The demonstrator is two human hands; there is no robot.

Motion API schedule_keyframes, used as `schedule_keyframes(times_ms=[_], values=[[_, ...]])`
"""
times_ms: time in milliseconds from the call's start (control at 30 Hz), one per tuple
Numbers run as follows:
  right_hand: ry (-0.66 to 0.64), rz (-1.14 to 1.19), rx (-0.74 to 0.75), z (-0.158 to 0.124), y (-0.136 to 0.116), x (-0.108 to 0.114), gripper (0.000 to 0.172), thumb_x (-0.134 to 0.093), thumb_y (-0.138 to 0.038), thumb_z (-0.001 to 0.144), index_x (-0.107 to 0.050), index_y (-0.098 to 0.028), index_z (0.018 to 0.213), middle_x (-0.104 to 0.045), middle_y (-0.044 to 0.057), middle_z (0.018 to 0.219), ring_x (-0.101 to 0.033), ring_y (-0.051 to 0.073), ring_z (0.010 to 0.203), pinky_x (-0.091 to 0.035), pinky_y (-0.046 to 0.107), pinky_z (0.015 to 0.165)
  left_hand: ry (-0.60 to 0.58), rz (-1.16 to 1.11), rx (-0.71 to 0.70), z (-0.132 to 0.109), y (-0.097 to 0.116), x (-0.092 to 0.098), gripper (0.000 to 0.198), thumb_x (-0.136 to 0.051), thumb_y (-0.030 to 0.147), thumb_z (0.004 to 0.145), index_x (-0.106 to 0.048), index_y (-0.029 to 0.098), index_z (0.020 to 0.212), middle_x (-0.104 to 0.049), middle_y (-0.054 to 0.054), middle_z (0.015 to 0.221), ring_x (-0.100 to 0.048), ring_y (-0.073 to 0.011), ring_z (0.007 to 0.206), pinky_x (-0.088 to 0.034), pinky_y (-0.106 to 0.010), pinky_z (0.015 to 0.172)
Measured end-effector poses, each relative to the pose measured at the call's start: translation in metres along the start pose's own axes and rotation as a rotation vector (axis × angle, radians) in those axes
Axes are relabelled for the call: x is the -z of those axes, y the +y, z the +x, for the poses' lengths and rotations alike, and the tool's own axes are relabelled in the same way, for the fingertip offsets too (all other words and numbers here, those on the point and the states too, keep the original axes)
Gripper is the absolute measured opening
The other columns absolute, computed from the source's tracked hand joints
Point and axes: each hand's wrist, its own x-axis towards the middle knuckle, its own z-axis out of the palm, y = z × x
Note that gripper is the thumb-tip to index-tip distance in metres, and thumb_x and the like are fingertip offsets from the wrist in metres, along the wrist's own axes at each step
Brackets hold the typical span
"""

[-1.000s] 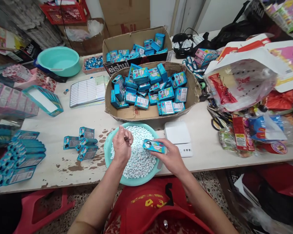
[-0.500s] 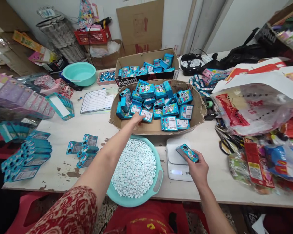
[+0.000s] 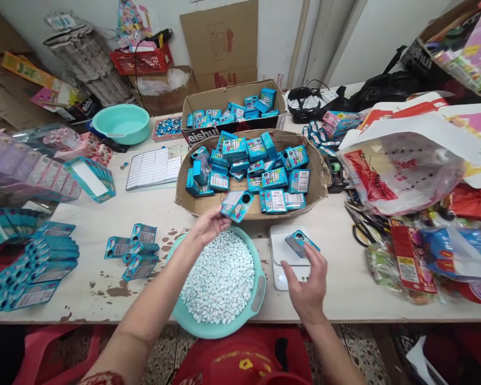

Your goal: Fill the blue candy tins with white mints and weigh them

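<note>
My left hand (image 3: 208, 227) is closed around the end of a small blue candy box (image 3: 236, 206), tilted above the near edge of the box tray. Under that hand stands a turquoise basin (image 3: 260, 291) full of pale mint-coloured candies (image 3: 220, 278). On the white kitchen scale (image 3: 279, 255) lies another blue candy box (image 3: 299, 241). My right hand (image 3: 308, 280) is over the scale's right side, thumb and fingers spread; its fingertips are at that box's right end, and I cannot tell whether they touch it. A cut-down cardboard box (image 3: 210, 205) behind the basin holds many blue candy boxes.
A second cardboard box (image 3: 232, 128) of blue boxes stands farther back. Left are loose flat candy boxes (image 3: 138, 251) and a stacked row (image 3: 44, 262). Scissors (image 3: 363, 230) and candy bags (image 3: 414, 262) lie to the right. An empty turquoise basin (image 3: 122, 123) sits back left.
My left hand has lifted a candy box out of the cardboard box and drawn it nearer. My right hand has opened, and its candy box now rests on the scale. The view has shifted slightly.
</note>
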Motion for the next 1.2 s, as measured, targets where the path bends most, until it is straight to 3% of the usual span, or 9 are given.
schedule_keyframes(times_ms=[133,233,367,467,567,667,867,1000,1200], values=[[-0.177,0.481,-0.405,-0.018,-0.036,-0.033,0.065,-0.064,-0.049,0.078,-0.04,-0.021,0.132,-0.052,0.016,0.131,-0.056,0.028,0.116,-0.05,0.047,0.092,-0.098,-0.085,-0.184,-0.068,-0.073,-0.01,0.033,-0.072,0.032,0.072,-0.053,0.022,0.097,-0.067,-0.002,0.083,-0.065,-0.0142,0.071,-0.054,-0.029,0.069],[-0.141,0.551,-0.684,-0.025,-0.044,-0.038,0.059,-0.062,-0.053,0.077,-0.046,-0.019,0.123,-0.062,0.013,0.116,-0.064,0.024,0.098,-0.054,0.042,0.084,-0.146,0.235,-0.349,-0.089,-0.102,0.003,0.031,-0.068,0.039,0.075,-0.056,0.023,0.099,-0.067,-0.005,0.095,-0.064,-0.0201,0.09,-0.052,-0.037,0.082],[-0.099,0.343,-0.653,-0.023,-0.038,-0.013,0.06,-0.075,-0.045,0.065,-0.051,-0.021,0.114,-0.067,0.006,0.102,-0.065,0.021,0.089,-0.054,0.036,0.08,0.084,1.017,-0.658,-0.065,-0.086,0.061,0.026,-0.054,0.038,0.085,-0.063,0.021,0.102,-0.06,-0.011,0.118,-0.05,-0.0252,0.119,-0.034,-0.045,0.107],[-0.284,0.3,-0.61,-0.03,-0.043,0.005,0.054,-0.079,-0.041,0.06,-0.058,-0.021,0.105,-0.069,0.004,0.093,-0.065,0.02,0.081,-0.054,0.034,0.076,0.167,1.43,-0.62,-0.034,-0.075,0.093,0.037,-0.05,0.036,0.088,-0.056,0.016,0.119,-0.053,-0.015,0.129,-0.044,-0.0277,0.125,-0.031,-0.046,0.108],[-0.505,0.358,-0.611,-0.051,-0.058,0.006,0.043,-0.076,-0.04,0.063,-0.062,-0.02,0.098,-0.069,0.003,0.09,-0.064,0.019,0.078,-0.054,0.033,0.074,0.157,1.599,-0.55,-0.015,-0.085,0.094,0.045,-0.043,0.041,0.091,-0.054,0.012,0.123,-0.053,-0.018,0.126,-0.046,-0.0293,0.122,-0.035,-0.043,0.104],[-0.6,0.4,-0.672,-0.072,-0.07,-0.004,0.039,-0.074,-0.04,0.067,-0.062,-0.019,0.097,-0.069,0.002,0.088,-0.064,0.018,0.077,-0.054,0.031,0.071,0.139,1.656,-0.441,-0.013,-0.098,0.079,0.052,-0.039,0.051,0.09,-0.056,0.012,0.12,-0.058,-0.018,0.116,-0.052,-0.0318,0.115,-0.039,-0.043,0.098],[-0.548,0.385,-0.717,-0.075,-0.069,-0.009,0.041,-0.075,-0.041,0.067,-0.059,-0.019,0.098,-0.068,0.002,0.088,-0.063,0.018,0.079,-0.052,0.031,0.075,0.187,1.434,-0.303,-0.019,-0.099,0.065,0.049,-0.05,0.06,0.079,-0.063,0.02,0.106,-0.067,-0.012,0.104,-0.06,-0.0331,0.1,-0.044,-0.04,0.084],[-0.48,0.287,-0.647,-0.064,-0.062,-0.008,0.043,-0.073,-0.043,0.068,-0.059,-0.019,0.1,-0.068,0.003,0.088,-0.063,0.019,0.08,-0.052,0.032,0.073,0.24,0.904,-0.282,-0.025,-0.095,0.066,0.035,-0.066,0.05,0.065,-0.064,0.019,0.08,-0.066,-0.004,0.076,-0.062,-0.025,0.078,-0.046,-0.032,0.071],[-0.491,0.035,-0.306,-0.05,-0.067,-0.019,0.035,-0.07,-0.042,0.075,-0.06,-0.02,0.1,-0.066,0.006,0.096,-0.062,0.022,0.089,-0.05,0.035,0.079,0.116,0.118,-0.088,-0.057,-0.074,0.052,0.041,-0.078,0.038,0.054,-0.051,0.018,0.078,-0.056,0.004,0.057,-0.049,-0.0098,0.045,-0.033,-0.019,0.041]])
